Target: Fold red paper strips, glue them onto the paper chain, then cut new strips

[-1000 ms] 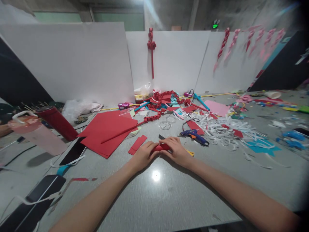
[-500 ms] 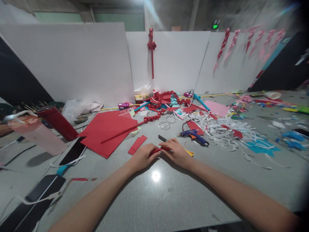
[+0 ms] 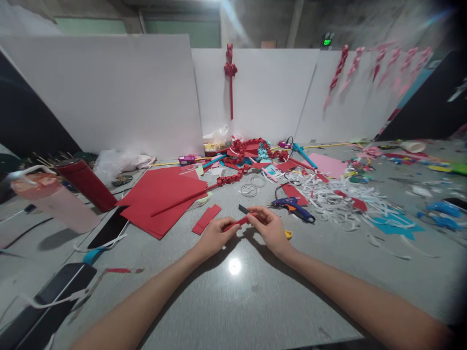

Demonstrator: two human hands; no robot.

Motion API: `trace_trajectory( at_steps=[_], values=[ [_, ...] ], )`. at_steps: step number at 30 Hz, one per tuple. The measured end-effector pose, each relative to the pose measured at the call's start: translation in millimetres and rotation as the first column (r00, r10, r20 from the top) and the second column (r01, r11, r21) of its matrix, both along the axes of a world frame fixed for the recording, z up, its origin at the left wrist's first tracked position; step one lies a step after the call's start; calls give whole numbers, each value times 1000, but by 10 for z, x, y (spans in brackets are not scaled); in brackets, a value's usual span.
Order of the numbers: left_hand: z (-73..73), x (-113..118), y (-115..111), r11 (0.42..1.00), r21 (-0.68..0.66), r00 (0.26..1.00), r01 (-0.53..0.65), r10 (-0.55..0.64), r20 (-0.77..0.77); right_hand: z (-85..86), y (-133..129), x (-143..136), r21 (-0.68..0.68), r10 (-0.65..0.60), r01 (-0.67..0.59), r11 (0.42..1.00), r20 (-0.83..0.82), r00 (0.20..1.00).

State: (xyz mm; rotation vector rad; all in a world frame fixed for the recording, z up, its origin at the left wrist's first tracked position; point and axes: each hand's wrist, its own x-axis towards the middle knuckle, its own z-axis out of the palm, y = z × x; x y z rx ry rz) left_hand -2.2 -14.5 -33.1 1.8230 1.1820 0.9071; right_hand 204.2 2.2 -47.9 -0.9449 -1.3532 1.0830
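Observation:
Between my two hands is a narrow red paper strip (image 3: 239, 222), held a little above the grey table. My left hand (image 3: 219, 236) pinches its left end between thumb and fingers. At the other end, the thumb and forefinger of my right hand (image 3: 269, 226) close on it. Just behind my right hand lies a cutter knife with a dark blade (image 3: 243, 209) and a yellow handle end (image 3: 288, 235); its middle is hidden by the hand. Left of my fingers, short red paper pieces (image 3: 206, 219) rest on the table.
Large red paper sheets (image 3: 171, 194) lie at left, near a red flask (image 3: 87, 184), a pink bottle (image 3: 54, 201) and a phone (image 3: 108, 228). A blue glue gun (image 3: 295, 208) and white paper strips (image 3: 333, 194) are at right. A red paper chain (image 3: 230, 70) hangs on the white board.
My hands have lifted slightly and turned, so the red strip now slants up to the right and shows more. My right fingers have moved to its right end.

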Motion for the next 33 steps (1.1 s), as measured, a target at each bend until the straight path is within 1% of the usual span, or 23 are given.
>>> trace_trajectory(
  at_steps=[3,7,10,13,16,21,26,29,33],
  values=[
    [13,29,-37,997,-45,998,59,-59,8,-21,-9,6,26,0,-1,1000,26,1000],
    [25,83,-71,983,-135,990,124,-114,79,-38,-42,18,73,70,-77,994,97,993],
    [14,105,-65,978,-163,987,126,-107,118,-32,-65,5,68,95,-102,992,103,990],
    [-5,111,-54,984,-143,988,104,-85,130,-20,-78,-17,-5,111,-111,994,76,991],
    [-13,125,-62,985,-147,985,92,-69,157,-18,-86,-31,-58,133,-127,990,95,987],
    [9,161,-96,973,-212,974,93,-44,223,-23,-102,-32,-57,134,-130,990,84,987],
    [31,160,-95,969,-231,974,92,-39,225,-25,-101,-25,-46,164,-161,986,81,983],
    [22,153,-87,965,-243,974,101,-46,224,-31,-90,-21,-49,176,-173,984,79,981],
    [-3,148,-81,953,-276,962,127,-51,267,-30,-84,-15,-47,191,-187,981,79,978]
  ],
)
